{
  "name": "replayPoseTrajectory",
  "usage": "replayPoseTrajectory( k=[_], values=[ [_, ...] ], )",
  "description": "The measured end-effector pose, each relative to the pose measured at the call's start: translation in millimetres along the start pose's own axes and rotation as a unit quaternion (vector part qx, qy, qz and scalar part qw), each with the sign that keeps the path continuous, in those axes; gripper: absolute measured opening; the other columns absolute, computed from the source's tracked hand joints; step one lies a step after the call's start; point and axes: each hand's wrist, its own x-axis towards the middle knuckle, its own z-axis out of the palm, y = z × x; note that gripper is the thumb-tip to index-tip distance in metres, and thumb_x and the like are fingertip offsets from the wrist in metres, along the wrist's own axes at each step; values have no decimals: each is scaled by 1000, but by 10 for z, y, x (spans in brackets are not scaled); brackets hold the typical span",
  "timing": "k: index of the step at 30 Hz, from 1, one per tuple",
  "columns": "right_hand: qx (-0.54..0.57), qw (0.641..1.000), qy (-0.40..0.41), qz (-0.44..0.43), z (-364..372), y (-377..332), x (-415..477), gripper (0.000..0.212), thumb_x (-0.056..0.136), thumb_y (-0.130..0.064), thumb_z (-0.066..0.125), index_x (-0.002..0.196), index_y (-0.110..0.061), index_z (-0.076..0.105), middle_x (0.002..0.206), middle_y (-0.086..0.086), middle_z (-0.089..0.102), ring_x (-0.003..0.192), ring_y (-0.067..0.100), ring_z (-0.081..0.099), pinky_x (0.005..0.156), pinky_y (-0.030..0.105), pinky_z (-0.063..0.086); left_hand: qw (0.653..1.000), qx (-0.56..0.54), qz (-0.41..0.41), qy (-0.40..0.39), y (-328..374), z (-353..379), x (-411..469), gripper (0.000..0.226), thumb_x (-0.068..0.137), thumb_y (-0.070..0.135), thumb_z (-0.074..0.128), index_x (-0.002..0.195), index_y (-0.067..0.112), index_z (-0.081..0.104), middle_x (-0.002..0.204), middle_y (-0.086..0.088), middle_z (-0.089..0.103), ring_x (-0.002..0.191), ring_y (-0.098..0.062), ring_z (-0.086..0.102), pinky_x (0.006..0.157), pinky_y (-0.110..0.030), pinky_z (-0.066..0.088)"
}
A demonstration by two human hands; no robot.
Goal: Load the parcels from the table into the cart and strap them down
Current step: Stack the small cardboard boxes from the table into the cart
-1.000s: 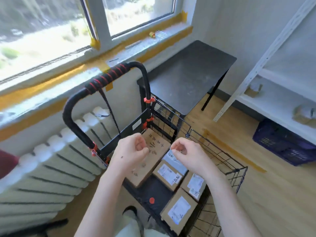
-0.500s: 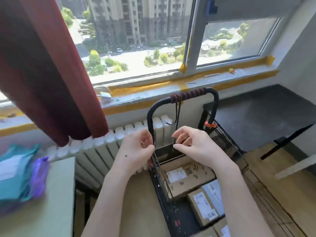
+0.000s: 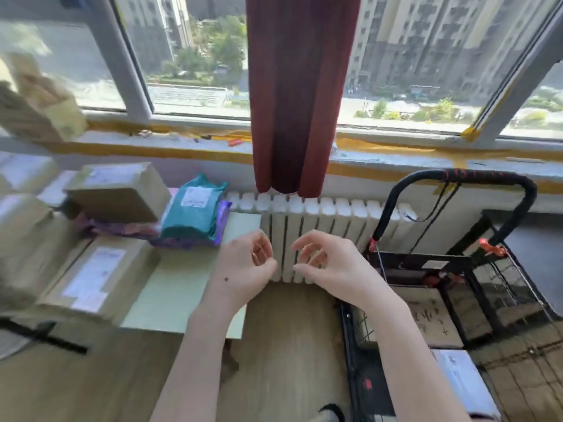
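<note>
Head view. We see the left hand (image 3: 246, 268) and the right hand (image 3: 333, 263) raised side by side before the radiator (image 3: 323, 214), near each other but apart. The fingers of both are loosely curled and grasp nothing. The left hand hangs over the right edge of the table (image 3: 182, 287), which shows a bare green strip along that edge.

Parcels lie toward the table's left and back:
- a teal bag (image 3: 195, 214), long axis running from the near side toward the window and label end farthest from us, lying on a purple bag (image 3: 185, 242);
- a brown box (image 3: 118, 190) just left of it;
- a flat carton (image 3: 97, 275) at the near left, long axis likewise running away from us.

The cart (image 3: 457, 176) stands right of the table, handle end by the radiator and long axis toward us. Inside lie a cardboard parcel (image 3: 432, 318) and, nearer us, a white-labelled parcel (image 3: 463, 382). Open wooden floor (image 3: 289, 345) separates table and cart.
</note>
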Motion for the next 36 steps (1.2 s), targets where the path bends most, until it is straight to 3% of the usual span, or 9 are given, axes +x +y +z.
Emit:
replayPoseTrajectory(
  k=[5,10,17,21,27,33,36],
  values=[
    [2,998,-49,-48,654,-533,-14,22,85,-29,70,105,-34,61,94,-14,63,79,-2,61,67,10,46,996,-3,-68,60,-511,-577,-636,16,80,14,64,73,23,53,70,6,57,61,-7,51,51,-12,37],
    [4,991,-105,-85,1225,-1015,-24,21,86,-29,70,104,-32,62,97,-13,63,84,-1,62,77,21,53,985,-32,-129,108,-987,-1053,-1174,12,78,13,62,80,24,58,81,7,60,68,-9,57,62,-20,48],
    [-25,978,-166,-126,1777,-1408,157,21,84,-31,71,103,-34,61,95,-15,63,83,-1,62,78,19,52,967,-57,-179,174,-1483,-1405,-1502,14,80,16,64,90,25,63,90,10,62,79,-7,61,68,-16,45],
    [-23,972,-189,-137,2042,-1531,395,20,84,-30,72,101,-35,62,94,-15,63,80,-2,61,72,13,49,961,-47,-194,192,-1748,-1558,-1435,13,81,16,63,90,25,63,89,11,63,77,-3,59,59,-5,40],
    [-16,970,-221,-100,2532,-1555,961,20,84,-26,71,101,-34,61,98,-11,63,81,2,61,65,12,49,953,-35,-237,185,-2337,-1740,-1072,11,83,16,61,89,25,64,90,7,64,77,-4,58,55,-7,37],
    [50,970,-238,-4,3057,-1502,1456,36,82,-21,73,114,-27,59,108,-4,59,88,8,62,64,11,46,957,-7,-262,126,-3173,-1699,-676,29,85,8,57,108,25,64,120,5,53,107,-10,50,85,-22,37],
    [98,955,-275,43,3263,-1481,1574,47,80,-19,76,121,-27,55,115,-3,53,93,11,62,72,18,49,951,-5,-292,107,-3475,-1633,-531,37,85,6,57,119,19,62,131,2,49,109,-14,51,91,-22,38]
  ],
)
